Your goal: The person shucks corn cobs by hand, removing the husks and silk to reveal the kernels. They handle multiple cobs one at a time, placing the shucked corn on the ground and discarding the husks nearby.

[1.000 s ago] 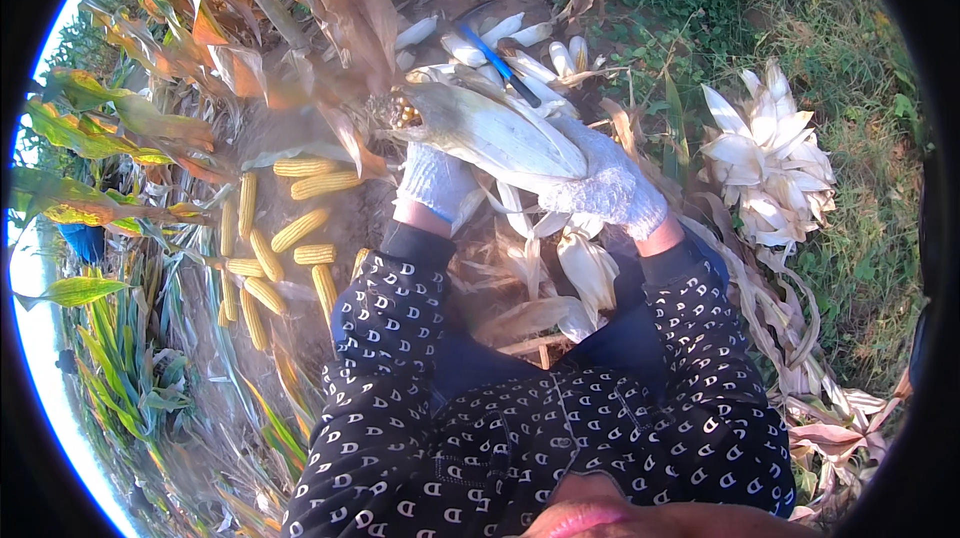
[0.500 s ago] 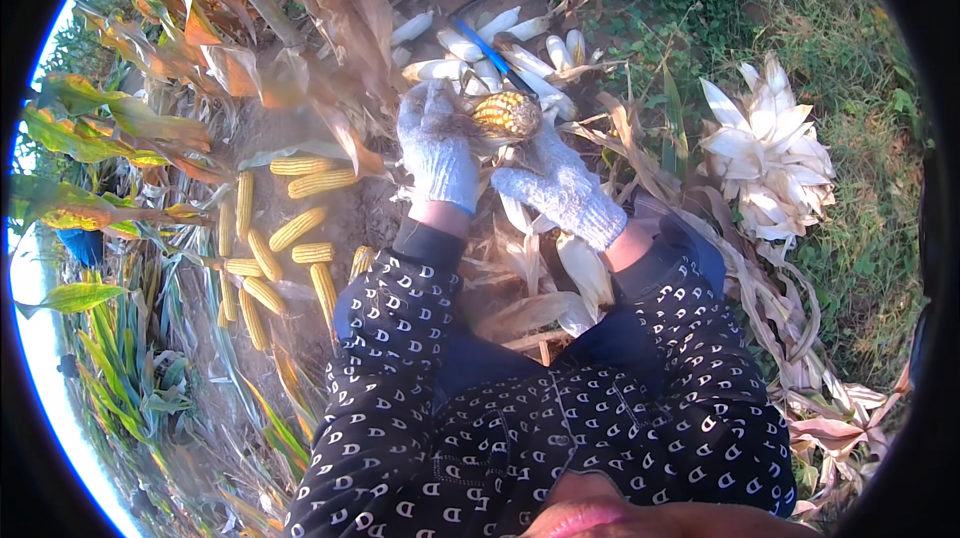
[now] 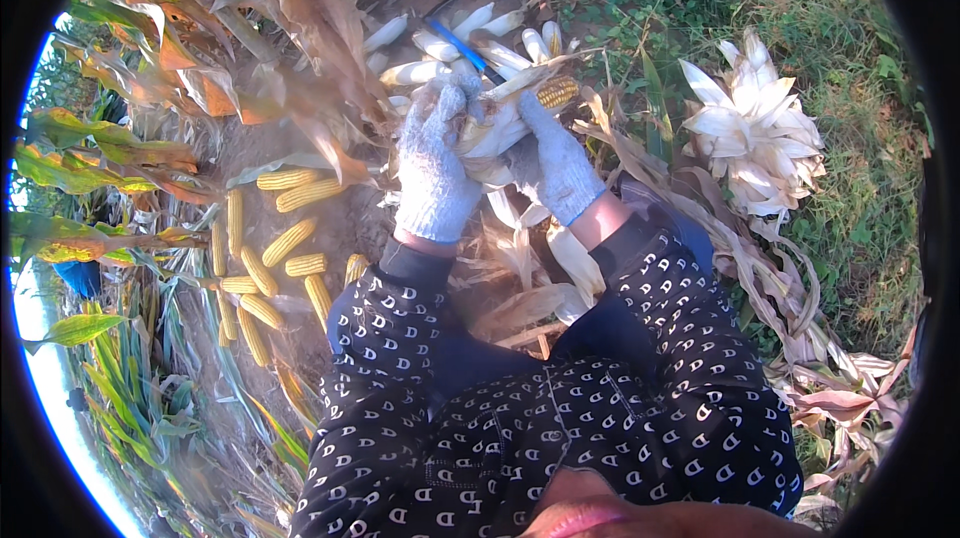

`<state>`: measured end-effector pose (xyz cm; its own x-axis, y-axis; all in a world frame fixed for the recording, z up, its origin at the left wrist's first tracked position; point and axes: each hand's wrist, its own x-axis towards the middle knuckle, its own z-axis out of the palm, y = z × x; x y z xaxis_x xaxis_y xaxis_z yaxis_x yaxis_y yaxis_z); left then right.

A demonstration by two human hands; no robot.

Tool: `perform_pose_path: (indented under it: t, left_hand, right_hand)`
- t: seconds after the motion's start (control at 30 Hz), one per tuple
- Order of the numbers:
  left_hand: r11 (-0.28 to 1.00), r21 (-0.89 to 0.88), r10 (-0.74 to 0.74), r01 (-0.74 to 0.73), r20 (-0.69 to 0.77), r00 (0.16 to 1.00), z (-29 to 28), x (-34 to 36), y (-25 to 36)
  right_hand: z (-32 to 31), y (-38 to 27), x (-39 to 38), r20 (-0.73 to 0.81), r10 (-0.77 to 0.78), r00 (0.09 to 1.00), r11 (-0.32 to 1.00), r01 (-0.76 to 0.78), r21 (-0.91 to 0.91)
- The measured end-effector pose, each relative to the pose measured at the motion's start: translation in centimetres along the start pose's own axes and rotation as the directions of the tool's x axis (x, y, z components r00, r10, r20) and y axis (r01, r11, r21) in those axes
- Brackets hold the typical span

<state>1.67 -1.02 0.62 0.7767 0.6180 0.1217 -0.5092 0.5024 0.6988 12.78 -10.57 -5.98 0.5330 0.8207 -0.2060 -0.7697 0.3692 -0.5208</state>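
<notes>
Both my hands wear whitish knit gloves and meet over the ground in front of my knees. Between them is a partly husked corn ear (image 3: 557,92), its yellow kernels showing past my right fingertips. Pale husk (image 3: 490,135) from it spreads between the two gloves. My left hand (image 3: 437,166) is closed on the husk side, fingertips bent over the top. My right hand (image 3: 556,160) grips the ear from the right, its thumb raised along it; the lower fingers are partly hidden by husk and shadow.
Several unhusked ears (image 3: 408,74) lie ahead, with a blue-handled sickle (image 3: 462,50) among them. Several husked yellow ears (image 3: 290,241) are on the soil at left. Loose husks (image 3: 573,260) lie between my knees, a white husk heap (image 3: 757,133) at right. Dry corn stalks (image 3: 330,38) lean in at left.
The ear's bare yellow end has shifted from between my hands to the right, beyond my right hand. More pale husk now shows between the gloves. The whole view has shifted slightly.
</notes>
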Motion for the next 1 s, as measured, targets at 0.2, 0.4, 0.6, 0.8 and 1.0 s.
perform_pose_path:
  t: [0.2, 0.4, 0.6, 0.8, 1.0]
  left_hand:
    - [0.959, 0.175, -0.272, 0.222, 0.350, 0.896, 0.7, -3.6, 3.0]
    - [0.657, 0.754, -0.414, 0.028, 0.329, 0.849, -0.2, -2.8, 4.3]
    - [0.206, 0.937, 0.266, -0.283, 0.225, 0.938, -2.3, -0.6, 1.7]
    - [0.488, 0.835, 0.260, -0.253, 0.138, 0.956, -1.1, 0.0, -0.3]
    - [0.525, 0.850, 0.259, -0.046, -0.107, 0.960, -1.3, 0.4, -1.2]
  right_hand:
    - [-0.9, -4.7, 1.7, -0.022, -0.145, 0.989, 0.989, 0.145, 0.021]
    - [-0.8, -6.7, 0.1, 0.014, -0.408, 0.913, 0.784, 0.359, -0.507]
    - [2.7, -4.1, -3.0, 0.159, -0.257, 0.953, 0.414, 0.257, -0.873]
    - [4.1, -2.4, -3.4, 0.096, -0.075, 0.993, 0.262, 0.112, -0.959]
    - [3.8, -2.7, -4.3, 0.278, -0.054, 0.959, 0.578, 0.258, -0.774]
